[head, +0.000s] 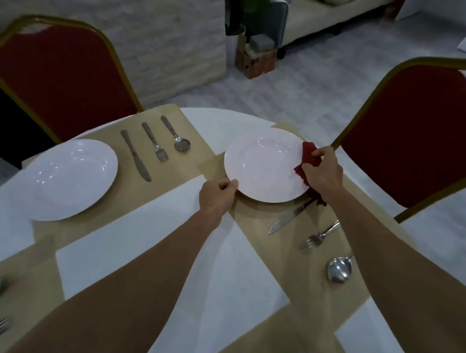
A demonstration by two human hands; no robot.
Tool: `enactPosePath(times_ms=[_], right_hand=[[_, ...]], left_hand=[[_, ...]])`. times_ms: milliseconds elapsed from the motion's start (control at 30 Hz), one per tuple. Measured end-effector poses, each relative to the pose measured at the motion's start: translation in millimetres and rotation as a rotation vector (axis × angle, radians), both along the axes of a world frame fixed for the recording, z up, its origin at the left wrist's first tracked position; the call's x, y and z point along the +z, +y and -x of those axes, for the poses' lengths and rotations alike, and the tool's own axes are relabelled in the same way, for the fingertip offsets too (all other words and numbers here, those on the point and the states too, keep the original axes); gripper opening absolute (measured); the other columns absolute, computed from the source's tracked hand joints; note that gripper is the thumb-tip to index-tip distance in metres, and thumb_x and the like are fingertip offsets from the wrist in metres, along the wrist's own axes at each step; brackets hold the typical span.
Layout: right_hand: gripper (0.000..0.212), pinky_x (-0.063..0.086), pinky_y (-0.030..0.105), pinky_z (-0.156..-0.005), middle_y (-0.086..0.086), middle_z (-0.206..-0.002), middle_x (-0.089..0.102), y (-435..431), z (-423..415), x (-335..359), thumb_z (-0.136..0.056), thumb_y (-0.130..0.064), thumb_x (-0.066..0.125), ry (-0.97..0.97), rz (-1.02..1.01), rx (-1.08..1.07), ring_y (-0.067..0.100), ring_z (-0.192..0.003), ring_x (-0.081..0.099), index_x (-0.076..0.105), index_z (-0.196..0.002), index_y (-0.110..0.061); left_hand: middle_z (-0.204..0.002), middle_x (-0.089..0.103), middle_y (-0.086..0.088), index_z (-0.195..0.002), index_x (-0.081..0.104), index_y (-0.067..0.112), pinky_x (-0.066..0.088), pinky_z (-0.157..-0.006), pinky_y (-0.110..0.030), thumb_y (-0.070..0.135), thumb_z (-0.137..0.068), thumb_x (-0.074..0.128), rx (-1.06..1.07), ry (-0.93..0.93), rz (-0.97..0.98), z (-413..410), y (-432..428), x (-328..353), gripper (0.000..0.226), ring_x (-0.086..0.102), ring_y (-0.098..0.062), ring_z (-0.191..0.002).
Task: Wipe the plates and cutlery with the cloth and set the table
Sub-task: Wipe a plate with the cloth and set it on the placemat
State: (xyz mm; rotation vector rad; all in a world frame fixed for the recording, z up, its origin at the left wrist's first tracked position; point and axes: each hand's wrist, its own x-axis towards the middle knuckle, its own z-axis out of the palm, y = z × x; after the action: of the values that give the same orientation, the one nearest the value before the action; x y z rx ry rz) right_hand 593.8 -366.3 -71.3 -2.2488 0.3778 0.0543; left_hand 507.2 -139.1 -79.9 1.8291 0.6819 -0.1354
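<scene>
Evidently the left hand (220, 193) pinches the plate's (260, 164) near rim to steady it over the far-right mat (254, 214) — so the right hand (322, 171), fingers bunched round the cloth (308, 153), can rub the right rim without it sliding.

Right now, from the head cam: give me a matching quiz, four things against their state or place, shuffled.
Things:
1. left hand
2. right hand
3. left plate
4. right knife

States:
A. lies beside a fork
B. grips the red cloth
C. holds the right plate by its rim
D. rests untouched before the left chair

Pairs: 1-C, 2-B, 3-D, 4-A.
</scene>
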Motion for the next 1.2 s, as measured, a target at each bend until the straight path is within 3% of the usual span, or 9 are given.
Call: enactPosePath(times_ms=[167,300,433,667,867,1067,1200], right_hand=[[0.032,0.06,0.044,-0.083,0.002,-0.111,0.064,-1.0,-1.4,0.6,-0.09,-0.019,0.067,0.037,-0.05,-0.003,0.028,-0.093,0.07,0.046,-0.114,-0.025],[0.034,0.06,0.047,-0.088,0.002,-0.113,0.065,-6.2,-2.9,3.3,-0.088,-0.022,0.071,0.044,-0.066,-0.005,0.03,-0.097,0.071,0.05,-0.115,-0.026],[0.036,0.06,0.047,-0.09,0.003,-0.12,0.067,-5.5,-2.2,3.5,-0.088,-0.022,0.072,0.033,-0.054,-0.002,0.029,-0.1,0.07,0.052,-0.118,-0.026],[0.037,0.054,0.039,-0.096,0.008,-0.135,0.059,-9.5,-3.7,7.6,-0.095,-0.021,0.071,0.031,0.001,0.014,0.03,-0.118,0.062,0.057,-0.129,-0.016],[0.034,0.059,0.049,-0.094,0.006,-0.127,0.059,-12.4,-1.8,5.5,-0.093,-0.018,0.071,0.065,0.013,0.037,0.035,-0.107,0.068,0.054,-0.121,-0.021],[0.027,0.059,0.039,-0.087,0.005,-0.118,0.06,-13.0,-0.8,6.0,-0.092,-0.018,0.069,-0.003,0.01,0.022,0.028,-0.1,0.067,0.058,-0.117,-0.021],[0.028,0.049,0.034,-0.092,0.014,-0.13,0.049,-17.4,1.5,13.0,-0.093,-0.018,0.065,-0.147,0.035,-0.108,0.023,-0.094,0.052,0.061,-0.12,-0.019]], left_hand=[[-0.086,0.062,0.002,-0.082,0.066,0.022,0.042,-0.066,-0.021,0.033,-0.096,0.064,-0.029,-0.04,0.025,2.3,3.7,-1.1,0.018,0.052,-0.011,-0.078],[-0.083,0.061,0.004,-0.075,0.062,0.026,0.043,-0.073,-0.025,0.032,-0.097,0.064,-0.03,-0.043,0.019,2.1,0.6,-1.3,0.022,0.052,-0.011,-0.08],[-0.088,0.063,0.0,-0.08,0.065,0.022,0.043,-0.067,-0.021,0.031,-0.097,0.063,-0.021,-0.05,0.025,2.3,0.3,-1.1,0.019,0.052,-0.012,-0.082],[-0.084,0.065,-0.005,-0.09,0.075,0.005,0.044,-0.071,-0.025,0.031,-0.096,0.064,0.022,-0.052,0.041,4.2,-2.0,-3.8,0.028,0.054,-0.014,-0.079],[-0.086,0.066,-0.002,-0.08,0.07,0.02,0.043,-0.068,-0.018,0.029,-0.097,0.063,-0.012,-0.057,0.044,7.0,-0.6,-2.7,0.021,0.054,-0.009,-0.079],[-0.087,0.061,-0.003,-0.077,0.063,0.022,0.041,-0.066,-0.021,0.032,-0.097,0.063,-0.017,-0.056,0.018,6.1,-0.6,-2.3,0.022,0.051,-0.012,-0.08],[-0.089,0.06,-0.002,-0.076,0.064,0.02,0.043,-0.08,-0.029,0.039,-0.096,0.063,-0.011,-0.006,0.054,8.5,-1.1,5.1,0.028,0.052,-0.014,-0.086]])
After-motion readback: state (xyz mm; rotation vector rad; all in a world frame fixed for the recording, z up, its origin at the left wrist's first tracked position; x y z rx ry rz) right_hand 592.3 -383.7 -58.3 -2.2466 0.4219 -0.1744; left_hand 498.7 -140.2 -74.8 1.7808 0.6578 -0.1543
